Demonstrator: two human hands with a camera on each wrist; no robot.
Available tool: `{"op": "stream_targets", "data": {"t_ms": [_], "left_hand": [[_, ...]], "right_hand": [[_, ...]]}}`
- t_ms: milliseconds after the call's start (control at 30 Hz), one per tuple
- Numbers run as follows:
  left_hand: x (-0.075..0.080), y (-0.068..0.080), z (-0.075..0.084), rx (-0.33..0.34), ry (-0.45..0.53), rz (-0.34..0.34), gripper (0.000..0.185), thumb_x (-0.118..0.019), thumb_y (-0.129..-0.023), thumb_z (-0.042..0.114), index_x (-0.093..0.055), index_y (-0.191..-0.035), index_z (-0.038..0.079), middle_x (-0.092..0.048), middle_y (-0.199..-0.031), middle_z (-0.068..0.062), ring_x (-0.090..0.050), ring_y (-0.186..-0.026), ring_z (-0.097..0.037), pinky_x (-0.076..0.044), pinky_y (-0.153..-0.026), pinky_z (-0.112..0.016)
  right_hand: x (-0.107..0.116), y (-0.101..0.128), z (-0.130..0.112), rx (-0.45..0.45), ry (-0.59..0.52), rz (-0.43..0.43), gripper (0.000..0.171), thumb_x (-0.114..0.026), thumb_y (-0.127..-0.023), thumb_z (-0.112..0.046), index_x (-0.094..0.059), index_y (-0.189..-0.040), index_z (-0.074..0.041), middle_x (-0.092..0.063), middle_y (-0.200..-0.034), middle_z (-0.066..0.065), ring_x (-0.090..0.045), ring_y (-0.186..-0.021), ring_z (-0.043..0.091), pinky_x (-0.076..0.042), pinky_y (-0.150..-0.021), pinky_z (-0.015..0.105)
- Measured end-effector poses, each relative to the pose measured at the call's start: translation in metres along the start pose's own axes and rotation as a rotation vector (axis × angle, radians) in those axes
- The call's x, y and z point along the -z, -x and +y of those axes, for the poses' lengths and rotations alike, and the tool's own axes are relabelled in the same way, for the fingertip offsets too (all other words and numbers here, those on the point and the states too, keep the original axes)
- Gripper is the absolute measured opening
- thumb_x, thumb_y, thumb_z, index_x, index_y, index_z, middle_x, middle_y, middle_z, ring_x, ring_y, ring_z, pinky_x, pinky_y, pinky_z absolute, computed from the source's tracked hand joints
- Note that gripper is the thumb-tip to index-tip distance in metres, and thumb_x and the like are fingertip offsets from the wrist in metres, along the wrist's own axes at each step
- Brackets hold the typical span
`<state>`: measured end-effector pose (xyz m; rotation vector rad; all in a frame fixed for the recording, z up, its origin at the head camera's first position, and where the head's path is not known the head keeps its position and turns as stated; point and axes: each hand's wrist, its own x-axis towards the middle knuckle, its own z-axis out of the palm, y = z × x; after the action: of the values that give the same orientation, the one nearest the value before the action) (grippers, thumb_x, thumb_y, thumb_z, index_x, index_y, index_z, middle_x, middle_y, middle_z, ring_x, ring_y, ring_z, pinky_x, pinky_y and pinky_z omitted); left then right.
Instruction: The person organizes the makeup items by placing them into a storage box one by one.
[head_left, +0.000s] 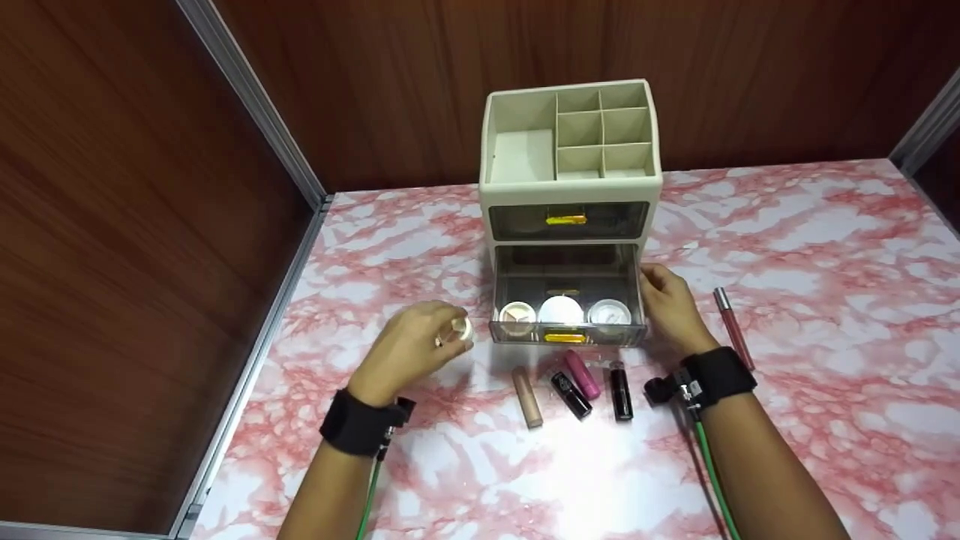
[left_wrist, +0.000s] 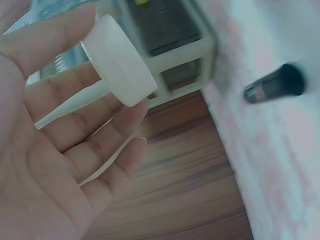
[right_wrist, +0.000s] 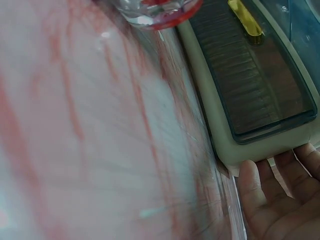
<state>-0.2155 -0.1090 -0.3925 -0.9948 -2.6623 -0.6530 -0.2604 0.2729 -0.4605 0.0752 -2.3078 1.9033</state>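
My left hand [head_left: 412, 341] pinches a small white round container [left_wrist: 120, 60] between thumb and fingers, just left of the pulled-out drawer. That clear lower drawer [head_left: 504, 336] belongs to a cream makeup organizer [head_left: 570, 193]. Inside it, side by side near the front, are a pot with a sectioned top [head_left: 517, 318], a white round pot [head_left: 561, 311] and another round pot [head_left: 610, 313]. On the organizer's right side, next to the drawer, rests my right hand [head_left: 673, 304]. Its fingertips touch the cream body in the right wrist view, with the fingers loosely bent.
Before the drawer lie a beige tube [head_left: 527, 397], a black tube [head_left: 571, 395], a magenta tube [head_left: 582, 373] and another black tube [head_left: 621, 391]. A slim red tube [head_left: 733, 328] lies right of my right hand. Wooden panels [head_left: 375, 90] stand behind and left of the marbled table [head_left: 810, 247].
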Motion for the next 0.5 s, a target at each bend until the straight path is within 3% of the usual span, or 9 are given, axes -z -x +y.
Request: {"op": "stream_targets", "data": {"t_ms": [300,500], "left_hand": [[0.026,-0.016,0.014,-0.046,-0.042,0.163,0.036,-0.075,-0.086,0.032,-0.07,-0.113,0.01,-0.064,-0.087,0.003,-0.058,-0.08,-0.013,-0.049,-0.07,-0.03],[0.027,-0.036,0.025,-0.096,-0.017,0.187,0.039,-0.075,-0.086,0.037,-0.07,-0.113,0.009,-0.066,-0.096,0.002,-0.059,-0.083,-0.013,-0.05,-0.074,-0.03]], "right_hand": [[0.001,-0.004,0.013,0.021,-0.016,0.006,0.036,-0.048,-0.104,-0.02,-0.057,-0.121,0.01,-0.064,-0.103,0.012,-0.061,-0.089,0.014,-0.05,-0.078,0.023],[0.0,-0.005,0.015,0.032,0.0,0.011,0.036,-0.049,-0.103,-0.02,-0.057,-0.12,0.01,-0.064,-0.103,0.01,-0.06,-0.088,0.014,-0.049,-0.078,0.022]]}}
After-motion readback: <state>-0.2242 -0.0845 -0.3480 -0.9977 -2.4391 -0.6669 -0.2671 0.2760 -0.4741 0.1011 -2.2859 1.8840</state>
